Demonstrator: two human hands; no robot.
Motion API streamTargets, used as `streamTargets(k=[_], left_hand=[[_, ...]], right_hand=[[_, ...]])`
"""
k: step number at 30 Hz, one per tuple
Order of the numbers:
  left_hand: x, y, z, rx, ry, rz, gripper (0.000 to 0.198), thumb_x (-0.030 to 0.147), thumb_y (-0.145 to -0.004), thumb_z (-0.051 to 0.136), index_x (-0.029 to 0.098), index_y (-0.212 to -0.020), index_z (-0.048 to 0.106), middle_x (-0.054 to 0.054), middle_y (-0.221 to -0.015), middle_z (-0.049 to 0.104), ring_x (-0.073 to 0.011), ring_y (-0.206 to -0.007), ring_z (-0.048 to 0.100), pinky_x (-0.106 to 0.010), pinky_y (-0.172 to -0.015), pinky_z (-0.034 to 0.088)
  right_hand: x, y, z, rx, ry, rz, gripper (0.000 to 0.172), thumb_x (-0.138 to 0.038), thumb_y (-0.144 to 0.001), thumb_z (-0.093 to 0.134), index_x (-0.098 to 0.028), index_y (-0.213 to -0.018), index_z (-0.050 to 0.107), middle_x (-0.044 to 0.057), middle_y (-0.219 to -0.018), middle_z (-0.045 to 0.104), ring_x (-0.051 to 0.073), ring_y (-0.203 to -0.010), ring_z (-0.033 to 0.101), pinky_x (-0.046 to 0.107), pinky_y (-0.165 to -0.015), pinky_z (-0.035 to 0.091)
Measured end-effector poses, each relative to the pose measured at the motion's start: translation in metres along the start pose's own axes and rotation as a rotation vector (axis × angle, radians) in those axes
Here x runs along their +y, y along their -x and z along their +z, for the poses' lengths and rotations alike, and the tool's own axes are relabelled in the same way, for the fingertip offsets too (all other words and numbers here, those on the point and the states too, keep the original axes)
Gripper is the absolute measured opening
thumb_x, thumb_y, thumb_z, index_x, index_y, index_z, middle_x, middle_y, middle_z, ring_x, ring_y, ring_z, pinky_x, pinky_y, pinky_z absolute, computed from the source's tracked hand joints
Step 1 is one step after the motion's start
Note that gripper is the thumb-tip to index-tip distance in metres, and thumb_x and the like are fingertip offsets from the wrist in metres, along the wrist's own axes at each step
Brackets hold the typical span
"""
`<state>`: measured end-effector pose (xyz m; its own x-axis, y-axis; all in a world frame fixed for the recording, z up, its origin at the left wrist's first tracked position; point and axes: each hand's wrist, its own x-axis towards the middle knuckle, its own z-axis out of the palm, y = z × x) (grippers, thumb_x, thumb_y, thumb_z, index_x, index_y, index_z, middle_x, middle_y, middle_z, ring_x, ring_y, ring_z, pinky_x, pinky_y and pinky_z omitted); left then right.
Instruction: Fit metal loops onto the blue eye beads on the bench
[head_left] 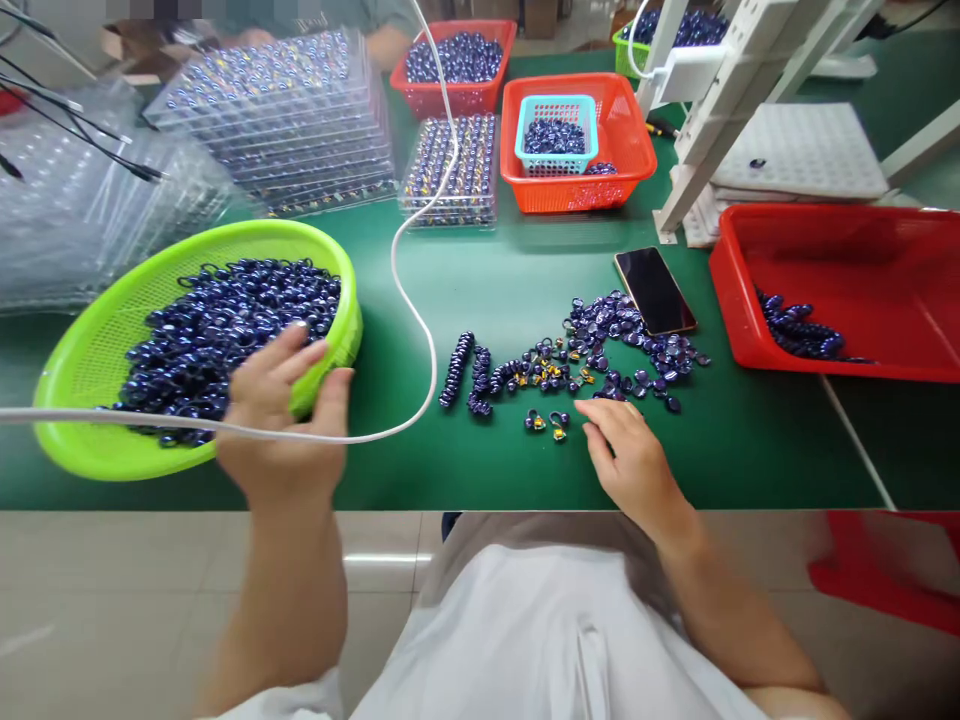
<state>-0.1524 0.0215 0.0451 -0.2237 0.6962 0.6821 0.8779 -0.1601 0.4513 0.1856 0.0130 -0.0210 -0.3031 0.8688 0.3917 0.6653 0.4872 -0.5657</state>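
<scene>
My left hand (281,430) grips the near right rim of a lime-green mesh basket (349,300), fingers inside and thumb outside. Shiny dark-blue looped pieces (240,300) are heaped in the basket. On the green table my right hand (630,460) rests with forefinger and thumb apart, holding nothing that I can see. Two small blue hooked pieces with yellow parts (559,425) lie just left of its fingertips. Beyond them is a loose pile of flat blue pieces (615,320), with yellow-marked ones among them. Rows of stacked blue loops (457,370) lie to the left.
A white cable (420,330) loops across the table and over my left wrist area. A phone (655,290) lies behind the pile. Red bins (731,300) stand right and at the back, one holding a light-blue basket (556,160). Clear trays (292,140) are stacked at back left.
</scene>
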Motion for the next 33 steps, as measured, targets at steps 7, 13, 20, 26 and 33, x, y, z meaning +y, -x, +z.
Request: streamTargets(k=[7,13,20,26,33], left_hand=[[0.086,0.074,0.055,-0.577,0.493,0.089,0.025,0.011,-0.088,0.063,0.018,-0.112,0.068,-0.008,-0.103,0.073,-0.0161,-0.085,0.070,-0.028,-0.072,0.060],[0.097,0.098,0.078,-0.773,0.510,-0.019,0.034,0.013,-0.087,0.064,0.010,-0.120,0.062,-0.012,-0.100,0.068,-0.0147,-0.070,0.064,-0.030,-0.066,0.058],[0.110,0.090,0.077,-1.016,0.837,-0.462,0.028,0.021,-0.084,0.067,0.015,-0.111,0.070,-0.009,-0.094,0.072,-0.0166,-0.076,0.066,-0.028,-0.067,0.056],[0.113,0.082,0.076,-1.120,1.163,-0.870,0.027,0.025,-0.077,0.077,0.012,-0.101,0.074,-0.007,-0.090,0.074,-0.0137,-0.075,0.064,-0.023,-0.064,0.055],[0.118,0.081,0.072,-1.057,1.184,-0.890,0.020,0.020,-0.074,0.079,0.013,-0.092,0.076,-0.005,-0.082,0.073,-0.0124,-0.073,0.065,-0.022,-0.064,0.054]], right_hand=[[-0.006,-0.015,0.014,-0.238,0.117,-0.101,0.034,-0.002,-0.091,0.048,-0.019,-0.115,0.066,0.011,-0.113,0.068,0.028,-0.102,0.054,0.046,-0.086,0.055],[-0.004,-0.004,0.008,-0.222,0.122,-0.049,0.019,-0.005,-0.088,0.053,-0.017,-0.096,0.065,0.010,-0.090,0.062,0.025,-0.088,0.053,0.040,-0.074,0.053],[-0.012,0.013,0.004,-0.013,-0.064,-0.057,0.019,-0.005,-0.087,0.056,-0.020,-0.098,0.058,0.008,-0.092,0.060,0.022,-0.086,0.056,0.039,-0.075,0.052],[-0.015,0.019,-0.002,0.042,-0.116,-0.135,0.032,0.000,-0.084,0.057,-0.022,-0.106,0.056,0.007,-0.095,0.062,0.022,-0.088,0.058,0.039,-0.076,0.053],[-0.012,0.023,-0.007,-0.011,-0.077,-0.197,0.056,-0.002,-0.084,0.059,-0.027,-0.133,0.051,0.007,-0.097,0.057,0.022,-0.088,0.056,0.040,-0.076,0.053]])
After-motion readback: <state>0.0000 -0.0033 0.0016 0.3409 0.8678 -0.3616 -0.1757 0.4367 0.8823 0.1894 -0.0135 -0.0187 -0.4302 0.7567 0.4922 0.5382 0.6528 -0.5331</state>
